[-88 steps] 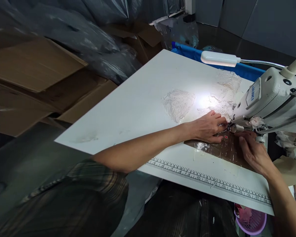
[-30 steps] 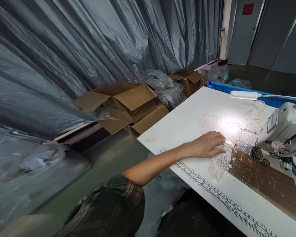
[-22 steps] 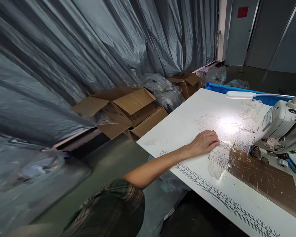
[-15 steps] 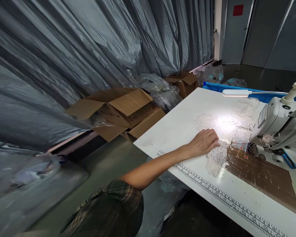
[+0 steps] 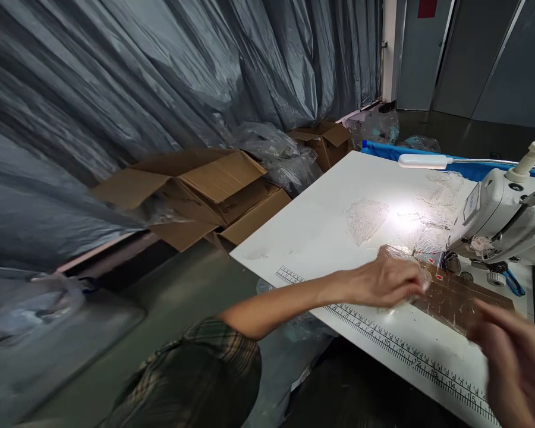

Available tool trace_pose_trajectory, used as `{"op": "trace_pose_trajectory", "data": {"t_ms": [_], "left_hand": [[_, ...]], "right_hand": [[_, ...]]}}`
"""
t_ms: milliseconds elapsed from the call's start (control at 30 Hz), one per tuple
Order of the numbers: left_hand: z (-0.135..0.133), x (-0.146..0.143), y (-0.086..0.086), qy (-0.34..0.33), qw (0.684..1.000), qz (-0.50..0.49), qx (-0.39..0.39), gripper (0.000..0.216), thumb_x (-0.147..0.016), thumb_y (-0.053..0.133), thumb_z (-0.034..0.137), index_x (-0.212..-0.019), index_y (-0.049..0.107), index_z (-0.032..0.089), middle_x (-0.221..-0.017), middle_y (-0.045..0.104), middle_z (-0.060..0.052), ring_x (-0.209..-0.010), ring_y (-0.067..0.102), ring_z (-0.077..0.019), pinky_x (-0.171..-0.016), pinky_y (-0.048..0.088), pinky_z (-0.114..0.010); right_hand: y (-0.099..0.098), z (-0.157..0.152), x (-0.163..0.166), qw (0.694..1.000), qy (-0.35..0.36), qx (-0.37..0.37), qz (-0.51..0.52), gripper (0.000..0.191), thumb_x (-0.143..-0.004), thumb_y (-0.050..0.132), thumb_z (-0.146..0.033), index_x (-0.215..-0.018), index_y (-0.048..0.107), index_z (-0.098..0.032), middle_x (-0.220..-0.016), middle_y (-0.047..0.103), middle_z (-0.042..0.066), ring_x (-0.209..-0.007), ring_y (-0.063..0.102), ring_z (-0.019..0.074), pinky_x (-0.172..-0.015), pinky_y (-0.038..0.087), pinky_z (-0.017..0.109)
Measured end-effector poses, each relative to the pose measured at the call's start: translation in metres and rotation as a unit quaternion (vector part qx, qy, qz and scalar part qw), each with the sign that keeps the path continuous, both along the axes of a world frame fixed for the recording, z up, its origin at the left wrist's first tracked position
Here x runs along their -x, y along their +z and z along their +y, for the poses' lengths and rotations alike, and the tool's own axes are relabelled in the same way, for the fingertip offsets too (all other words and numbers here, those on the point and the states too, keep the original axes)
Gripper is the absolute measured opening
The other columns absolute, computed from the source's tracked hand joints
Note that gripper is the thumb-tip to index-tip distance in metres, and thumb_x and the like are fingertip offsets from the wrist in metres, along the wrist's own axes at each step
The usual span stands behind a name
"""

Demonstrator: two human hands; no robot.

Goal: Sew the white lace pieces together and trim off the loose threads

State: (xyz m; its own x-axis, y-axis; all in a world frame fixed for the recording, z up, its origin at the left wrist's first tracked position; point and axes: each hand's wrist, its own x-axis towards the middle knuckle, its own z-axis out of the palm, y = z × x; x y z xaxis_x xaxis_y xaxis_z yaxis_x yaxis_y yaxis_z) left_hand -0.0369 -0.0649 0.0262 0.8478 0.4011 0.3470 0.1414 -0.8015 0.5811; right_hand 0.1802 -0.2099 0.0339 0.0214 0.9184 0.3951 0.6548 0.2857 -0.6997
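My left hand (image 5: 386,280) is closed round a piece of white lace (image 5: 412,270), lifted just off the white sewing table (image 5: 321,226) near its printed ruler (image 5: 383,339). My right hand (image 5: 515,359) comes in blurred at the lower right, fingers spread, holding nothing. The white sewing machine (image 5: 503,217) stands at the right, with a brown taped patch (image 5: 463,297) in front of it. More lace pieces (image 5: 366,219) lie flat under the lamp's bright spot.
A white gooseneck lamp (image 5: 423,161) hangs over the table. Open cardboard boxes (image 5: 205,190) and clear plastic bags (image 5: 276,151) sit on the floor to the left, against grey plastic sheeting (image 5: 160,77). A blue bin edge (image 5: 410,154) lies behind the table.
My left hand has gathered the lace piece that lay flat and lifted it toward the table's near edge. My right hand has come into view at the lower right.
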Motion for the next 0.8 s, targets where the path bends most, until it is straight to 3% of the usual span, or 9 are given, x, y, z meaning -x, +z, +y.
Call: {"op": "trace_pose_trajectory", "data": {"t_ms": [67, 133, 267, 333, 433, 533, 667, 733, 800], "left_hand": [[-0.017, -0.007, 0.012, -0.051, 0.996, -0.016, 0.074, 0.014, -0.101, 0.053, 0.026, -0.094, 0.058, 0.015, -0.082, 0.068, -0.003, -0.068, 0.060, -0.0107, -0.062, 0.050, -0.023], [-0.030, -0.009, 0.024, -0.052, 0.989, -0.029, 0.134, 0.004, -0.097, 0.058, 0.019, -0.098, 0.059, 0.016, -0.089, 0.069, -0.004, -0.071, 0.061, -0.0098, -0.064, 0.051, -0.021], [-0.030, -0.001, 0.036, 0.024, 0.966, -0.044, 0.252, 0.010, -0.091, 0.064, 0.021, -0.100, 0.060, 0.017, -0.100, 0.068, -0.005, -0.083, 0.063, -0.0111, -0.072, 0.054, -0.024], [-0.021, 0.005, 0.033, 0.056, 0.953, -0.046, 0.295, 0.014, -0.089, 0.065, 0.022, -0.100, 0.061, 0.017, -0.105, 0.067, -0.005, -0.089, 0.063, -0.0123, -0.075, 0.054, -0.026], [-0.001, 0.011, 0.020, 0.083, 0.943, -0.027, 0.320, 0.021, -0.087, 0.065, 0.024, -0.105, 0.060, 0.016, -0.098, 0.065, -0.004, -0.086, 0.062, -0.0126, -0.073, 0.053, -0.027], [0.020, 0.014, 0.006, 0.132, 0.956, 0.030, 0.261, 0.029, -0.087, 0.064, 0.028, -0.113, 0.058, 0.015, -0.091, 0.063, -0.003, -0.078, 0.060, -0.0131, -0.068, 0.051, -0.026], [0.043, 0.013, -0.001, 0.187, 0.978, 0.089, -0.004, 0.027, -0.092, 0.057, 0.024, -0.117, 0.059, 0.015, -0.105, 0.063, -0.009, -0.087, 0.059, -0.0181, -0.070, 0.049, -0.030], [0.050, 0.007, 0.001, 0.151, 0.980, 0.090, -0.092, 0.021, -0.095, 0.053, 0.021, -0.112, 0.063, 0.016, -0.112, 0.063, -0.011, -0.091, 0.059, -0.0193, -0.073, 0.048, -0.032], [0.054, -0.003, 0.004, 0.056, 0.991, 0.083, -0.092, 0.019, -0.097, 0.051, 0.019, -0.105, 0.068, 0.018, -0.110, 0.066, -0.009, -0.092, 0.060, -0.0185, -0.075, 0.049, -0.032]], "right_hand": [[0.000, 0.019, 0.012, 0.999, 0.042, 0.010, 0.024, 0.038, -0.095, 0.058, -0.042, -0.130, 0.062, -0.029, -0.122, 0.066, 0.010, -0.111, 0.065, 0.0256, -0.091, 0.057, 0.040], [0.000, 0.032, 0.019, 0.988, 0.118, 0.081, 0.063, 0.044, -0.093, 0.058, -0.046, -0.133, 0.060, -0.027, -0.122, 0.067, 0.011, -0.112, 0.065, 0.0260, -0.093, 0.056, 0.041], [0.001, 0.038, 0.019, 0.900, 0.250, 0.321, 0.157, 0.046, -0.088, 0.064, -0.052, -0.123, 0.065, -0.022, -0.103, 0.073, 0.006, -0.091, 0.067, 0.0200, -0.080, 0.057, 0.032], [0.003, 0.041, 0.014, 0.868, 0.258, 0.379, 0.189, 0.047, -0.084, 0.068, -0.054, -0.116, 0.067, -0.020, -0.093, 0.072, 0.004, -0.080, 0.064, 0.0170, -0.071, 0.056, 0.029], [0.003, 0.055, 0.003, 0.881, 0.228, 0.372, 0.182, 0.046, -0.079, 0.070, -0.052, -0.111, 0.066, -0.019, -0.088, 0.069, 0.003, -0.074, 0.061, 0.0149, -0.066, 0.053, 0.028], [0.000, 0.073, -0.009, 0.928, 0.152, 0.324, 0.100, 0.041, -0.080, 0.066, -0.044, -0.112, 0.067, -0.020, -0.075, 0.065, 0.000, -0.062, 0.056, 0.0133, -0.056, 0.048, 0.026], [-0.008, 0.086, -0.021, 0.966, -0.005, 0.252, -0.065, 0.032, -0.082, 0.060, -0.035, -0.109, 0.072, -0.023, -0.069, 0.066, 0.001, -0.057, 0.056, 0.0150, -0.054, 0.044, 0.029], [-0.013, 0.086, -0.024, 0.962, -0.061, 0.249, -0.099, 0.030, -0.084, 0.057, -0.036, -0.106, 0.074, -0.024, -0.066, 0.066, 0.001, -0.058, 0.059, 0.0173, -0.056, 0.044, 0.030], [-0.017, 0.085, -0.025, 0.961, -0.080, 0.248, -0.096, 0.031, -0.086, 0.055, -0.038, -0.105, 0.074, -0.025, -0.067, 0.068, 0.002, -0.062, 0.062, 0.0193, -0.060, 0.046, 0.032]]}}
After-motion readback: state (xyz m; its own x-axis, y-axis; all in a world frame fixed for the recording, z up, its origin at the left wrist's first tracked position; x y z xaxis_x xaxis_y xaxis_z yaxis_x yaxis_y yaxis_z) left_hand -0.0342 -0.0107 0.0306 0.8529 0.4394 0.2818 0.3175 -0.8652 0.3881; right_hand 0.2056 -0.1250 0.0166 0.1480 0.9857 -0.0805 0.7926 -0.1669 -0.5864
